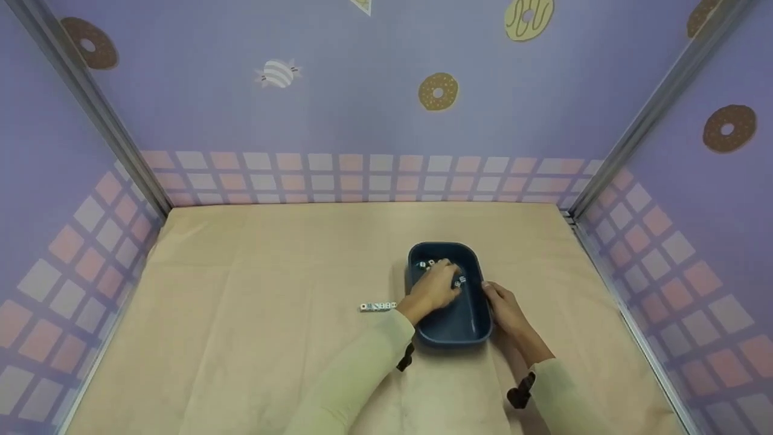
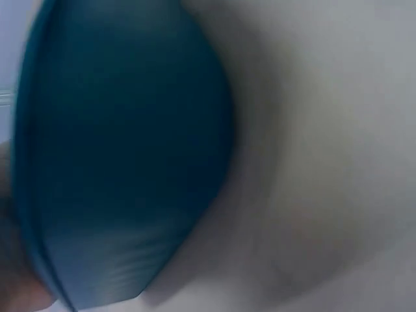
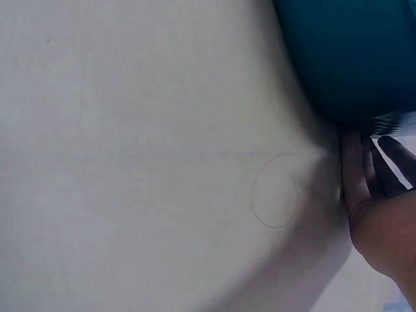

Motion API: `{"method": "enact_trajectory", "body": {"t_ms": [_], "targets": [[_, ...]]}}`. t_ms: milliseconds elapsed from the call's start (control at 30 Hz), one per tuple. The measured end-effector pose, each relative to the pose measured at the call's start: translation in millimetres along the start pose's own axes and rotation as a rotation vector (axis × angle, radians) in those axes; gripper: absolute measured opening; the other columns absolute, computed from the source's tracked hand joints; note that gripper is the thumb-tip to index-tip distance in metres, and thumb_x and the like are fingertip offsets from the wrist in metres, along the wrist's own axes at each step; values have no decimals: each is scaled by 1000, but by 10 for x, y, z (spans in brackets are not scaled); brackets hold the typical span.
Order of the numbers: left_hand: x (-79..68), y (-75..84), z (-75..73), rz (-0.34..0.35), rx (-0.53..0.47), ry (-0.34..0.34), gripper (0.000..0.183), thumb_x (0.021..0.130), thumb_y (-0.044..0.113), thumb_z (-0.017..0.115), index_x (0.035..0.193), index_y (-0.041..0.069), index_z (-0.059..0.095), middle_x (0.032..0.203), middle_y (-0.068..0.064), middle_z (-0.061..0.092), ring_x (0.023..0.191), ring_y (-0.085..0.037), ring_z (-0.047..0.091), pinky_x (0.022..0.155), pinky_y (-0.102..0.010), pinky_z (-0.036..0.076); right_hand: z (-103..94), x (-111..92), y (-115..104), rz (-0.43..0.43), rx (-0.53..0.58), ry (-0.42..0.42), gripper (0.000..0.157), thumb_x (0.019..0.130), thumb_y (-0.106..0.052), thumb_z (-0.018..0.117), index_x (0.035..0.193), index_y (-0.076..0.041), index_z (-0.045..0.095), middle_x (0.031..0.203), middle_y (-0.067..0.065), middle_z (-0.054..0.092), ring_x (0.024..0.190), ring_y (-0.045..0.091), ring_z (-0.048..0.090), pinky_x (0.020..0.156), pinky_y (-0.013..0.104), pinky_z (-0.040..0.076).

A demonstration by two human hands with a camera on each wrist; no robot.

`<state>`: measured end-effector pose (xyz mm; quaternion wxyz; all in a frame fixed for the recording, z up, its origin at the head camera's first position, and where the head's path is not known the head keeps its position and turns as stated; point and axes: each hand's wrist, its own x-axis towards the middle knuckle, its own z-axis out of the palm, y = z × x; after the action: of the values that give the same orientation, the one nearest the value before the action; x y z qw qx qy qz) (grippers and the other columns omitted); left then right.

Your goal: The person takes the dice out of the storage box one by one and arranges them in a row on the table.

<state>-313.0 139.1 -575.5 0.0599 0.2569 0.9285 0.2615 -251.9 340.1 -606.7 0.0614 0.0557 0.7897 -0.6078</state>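
A dark blue rectangular bin (image 1: 456,323) with rounded corners rests on the table, several small white dice (image 1: 423,264) lying toward its far end. My left hand (image 1: 433,287) reaches over the near left rim into the bin, its fingers down among the dice; whether they pinch one is hidden. At the right side, my right hand (image 1: 507,308) holds the bin by its rim and outer wall. Its fingers (image 3: 354,172) press against that wall in the right wrist view. A straight row of white dice (image 1: 378,307) lies left of the bin, beside my left wrist.
A beige cloth (image 1: 253,338) covers the table, lightly creased. Purple walls with a checked band (image 1: 368,178) enclose the back and both sides, with metal posts (image 1: 658,115) at the corners.
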Motion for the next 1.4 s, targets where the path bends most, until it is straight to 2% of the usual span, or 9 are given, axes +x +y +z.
{"method": "enact_trajectory", "body": {"t_ms": [200, 433, 533, 667, 767, 900, 1033, 1200, 1400], "targets": [[54, -31, 160, -28, 24, -15, 41, 101, 21, 73, 140, 8, 66, 147, -10, 58, 139, -25, 55, 116, -35, 44, 22, 13, 5, 2, 5, 13, 60, 114, -45, 44, 151, 2, 54, 151, 24, 55, 142, 37, 50, 124, 51, 32], [29, -11, 197, 46, 24, 54, 19, 100, 17, 72, 117, 8, 73, 115, -5, 68, 106, -17, 66, 94, -33, 56, 37, 6, 39, -13, -5, 48, 51, 116, -37, 43, 144, 2, 60, 143, 22, 62, 134, 34, 56, 118, 48, 38], [-70, 152, 25, 115, -20, 78, 15, 101, 21, 72, 113, 12, 74, 109, 0, 66, 97, -11, 64, 86, -27, 56, 36, -3, 43, -20, -32, 43, 51, 117, -35, 39, 145, 3, 59, 143, 21, 62, 134, 33, 55, 118, 47, 38], [-288, 399, -396, 267, -76, 88, 11, 105, 24, 70, 111, 16, 72, 106, 5, 65, 95, -5, 62, 83, -18, 52, 22, -15, 34, -26, -38, 43, 52, 117, -37, 37, 146, 2, 59, 145, 19, 61, 136, 31, 53, 119, 47, 36], [-505, 414, -706, 370, -81, 106, 11, 105, 24, 70, 112, 15, 72, 105, 4, 65, 95, -5, 63, 84, -16, 52, 17, -16, 28, -15, -13, 28, 56, 117, -40, 37, 149, 1, 56, 146, 20, 59, 138, 34, 53, 121, 49, 35], [-770, 163, -994, 375, -59, 154, 15, 105, 23, 71, 114, 11, 73, 108, 2, 67, 98, -10, 65, 88, -20, 54, 14, -10, 21, 1, 6, 15, 59, 116, -42, 39, 151, 3, 52, 148, 24, 57, 139, 39, 52, 123, 53, 32], [-996, -284, -1128, 252, -36, 182, 13, 103, 21, 73, 112, 12, 73, 109, 2, 67, 100, -13, 66, 90, -28, 56, 15, 3, 25, 16, -16, 14, 60, 116, -43, 39, 153, 2, 50, 151, 24, 55, 141, 38, 50, 124, 53, 30], [-1248, -784, -1144, 87, -11, 149, 13, 102, 22, 75, 111, 13, 73, 108, 1, 67, 101, -19, 67, 87, -36, 57, 5, -11, 12, 41, -19, 20, 62, 115, -46, 39, 155, 1, 49, 153, 23, 53, 142, 36, 49, 125, 53, 30], [-1440, -1176, -1015, -55, 18, 105, 12, 99, 16, 77, 109, 11, 74, 103, -2, 66, 95, -19, 64, 84, -38, 57, 6, 2, 37, 39, -22, 19, 62, 115, -46, 39, 152, 2, 51, 152, 24, 53, 139, 36, 50, 124, 53, 30]]}}
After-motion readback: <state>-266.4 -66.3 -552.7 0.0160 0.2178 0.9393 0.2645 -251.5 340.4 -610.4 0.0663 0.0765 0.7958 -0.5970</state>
